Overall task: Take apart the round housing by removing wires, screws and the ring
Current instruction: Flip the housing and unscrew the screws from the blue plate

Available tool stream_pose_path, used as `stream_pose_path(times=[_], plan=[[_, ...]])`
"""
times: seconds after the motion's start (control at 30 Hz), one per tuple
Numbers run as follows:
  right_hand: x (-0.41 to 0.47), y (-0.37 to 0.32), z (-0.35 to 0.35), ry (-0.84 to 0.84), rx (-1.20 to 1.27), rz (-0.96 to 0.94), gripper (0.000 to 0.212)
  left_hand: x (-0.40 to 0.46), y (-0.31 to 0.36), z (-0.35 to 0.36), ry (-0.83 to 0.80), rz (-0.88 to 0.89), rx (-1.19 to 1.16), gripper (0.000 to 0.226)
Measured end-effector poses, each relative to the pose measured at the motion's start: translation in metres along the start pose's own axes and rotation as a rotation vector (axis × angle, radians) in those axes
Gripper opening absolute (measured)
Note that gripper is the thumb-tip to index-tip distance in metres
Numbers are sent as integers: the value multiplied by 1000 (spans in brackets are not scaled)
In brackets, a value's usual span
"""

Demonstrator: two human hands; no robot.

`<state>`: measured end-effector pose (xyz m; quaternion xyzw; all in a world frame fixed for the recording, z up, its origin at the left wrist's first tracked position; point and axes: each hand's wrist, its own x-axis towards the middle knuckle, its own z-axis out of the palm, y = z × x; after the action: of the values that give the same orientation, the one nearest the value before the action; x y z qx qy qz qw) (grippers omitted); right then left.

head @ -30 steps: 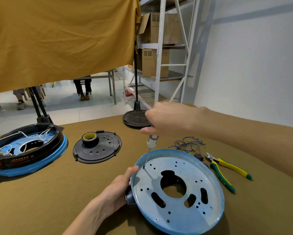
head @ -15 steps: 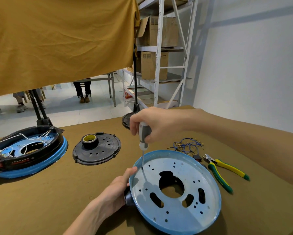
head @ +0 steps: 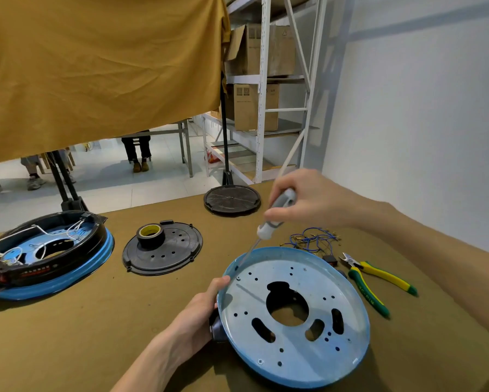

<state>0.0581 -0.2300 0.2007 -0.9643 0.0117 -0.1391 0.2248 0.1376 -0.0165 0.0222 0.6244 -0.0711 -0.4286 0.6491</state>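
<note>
A round blue-rimmed metal housing plate (head: 316,355) with holes and slots lies tilted near the front of the table. My left hand (head: 198,309) grips its left rim, thumb on the edge. My right hand (head: 302,199) holds a grey-and-white screwdriver (head: 274,219), slanted down to the left, its tip at the plate's upper-left rim by a small screw (head: 238,278). Further screws sit in the plate (head: 260,361). A second housing (head: 48,256) with black ring, white wires and blue rim rests at the far left.
A black perforated cover (head: 164,250) with a roll of tape (head: 150,234) lies in the middle. A black disc (head: 232,200) sits at the far edge. Loose blue wires (head: 314,239) and yellow-green cutters (head: 370,281) lie to the right. A shelf rack stands behind.
My right hand has moved up and to the right, tilting the screwdriver from near upright to a slant. The tip has shifted toward the plate's upper-left rim. My left hand keeps its grip.
</note>
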Motion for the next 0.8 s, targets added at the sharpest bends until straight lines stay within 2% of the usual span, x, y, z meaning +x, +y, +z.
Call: stream_pose_path(times=[0.13, 0.23, 0.3, 0.33, 0.43, 0.5, 0.6, 0.8], plan=[[-31, 57, -4, 269, 590, 340, 24, 1, -1, 0, 0, -10, 11, 53], [-60, 92, 8, 191, 1201, 596, 40, 4, -3, -3, 9, -8, 24, 59], [-74, 110, 21, 151, 1356, 684, 36, 3, -2, -5, 8, -15, 15, 66], [-78, 119, 28, 157, 1293, 720, 31, 3, -1, -7, 6, -20, 5, 68], [-84, 135, 49, 228, 735, 770, 23, 2, -1, -16, 16, -26, -36, 69], [-86, 137, 62, 205, 508, 746, 21, 1, -2, -21, 37, -28, -66, 71], [-89, 136, 77, 134, 387, 678, 17, -2, -1, -26, 85, -38, -113, 76], [-93, 134, 80, 103, 229, 539, 23, -12, 4, -38, 162, -33, -191, 75]])
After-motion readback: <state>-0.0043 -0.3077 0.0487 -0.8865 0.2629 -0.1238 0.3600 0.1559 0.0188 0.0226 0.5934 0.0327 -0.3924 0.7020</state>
